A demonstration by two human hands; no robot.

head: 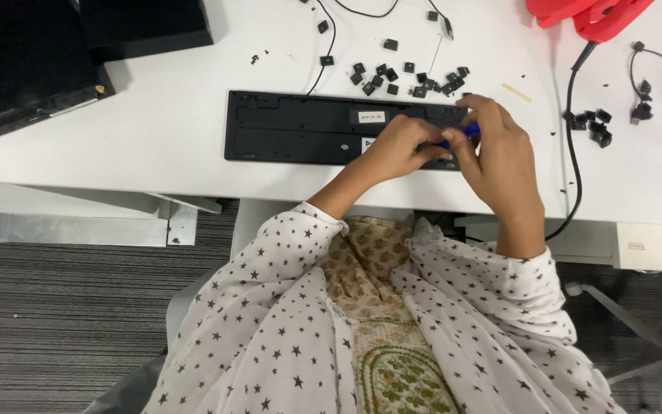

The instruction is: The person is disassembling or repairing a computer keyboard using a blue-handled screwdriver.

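Both hands meet over the right end of a black keyboard (339, 128) that lies back side up on the white desk (155, 153). The left hand (398, 147) rests on the keyboard's near edge with fingers curled narrow, touching the blue tool (461, 134) from the left. The right hand (496, 157) is closed around that same blue tool, fingertips pinching its handle just above the keyboard's right end; the tool's tip is hidden between the two hands, so where it bears on the keyboard cannot be told.

The keyboard's long axis runs left to right across the desk, parallel to its near edge. Most of its length stretches away to the left of both hands, so the left hand is the nearer one to the bulk of it, while the right hand sits at its right corner.

Further left, a black box (32, 65) stands at the far left corner. Beyond the keyboard, loose black keycaps (408, 77) lie scattered in a row, touching nothing of the hands. To the right a black cable (571, 138) runs toward the near edge, more keycaps (595, 126) lie just beside it, and a red object (591, 15) sits at the far right.
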